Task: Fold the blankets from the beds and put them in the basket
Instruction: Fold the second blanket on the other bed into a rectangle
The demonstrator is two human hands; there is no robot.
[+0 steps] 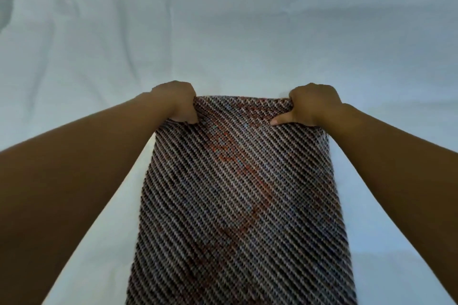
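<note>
Both hands grip blanket — far corners.

A long knitted blanket w/ dark-and-pale diagonal stripes (orange flecks down the middle) lay on a wrinkled white bedsheet. Left hand and right hand each gripped a far corner, thumbs on top.
</note>
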